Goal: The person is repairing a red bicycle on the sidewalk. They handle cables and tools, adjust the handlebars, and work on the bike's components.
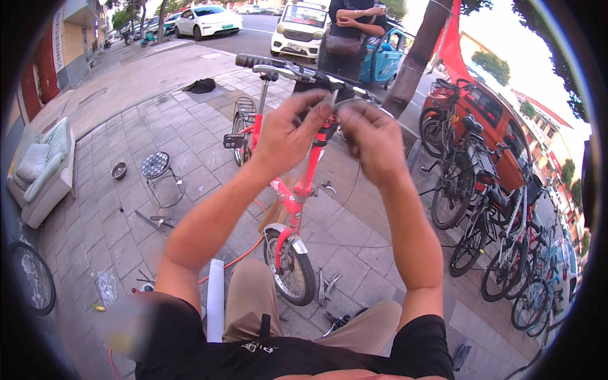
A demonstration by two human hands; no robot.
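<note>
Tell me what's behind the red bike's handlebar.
Behind the handlebar stands a person in dark clothes with a shoulder bag, then a white car. Both hands cover the stem area.

Head cam, one view, looking down and forward from the person's own head.

Fisheye lens w/ dark rim; straight lines bend near the edges. Both forearms enter from the lower edge, and the left hand and right hand sit close to the lens at centre. Behind them the red bicycle is near; pavement, parked bikes at right, cars far at top.
</note>
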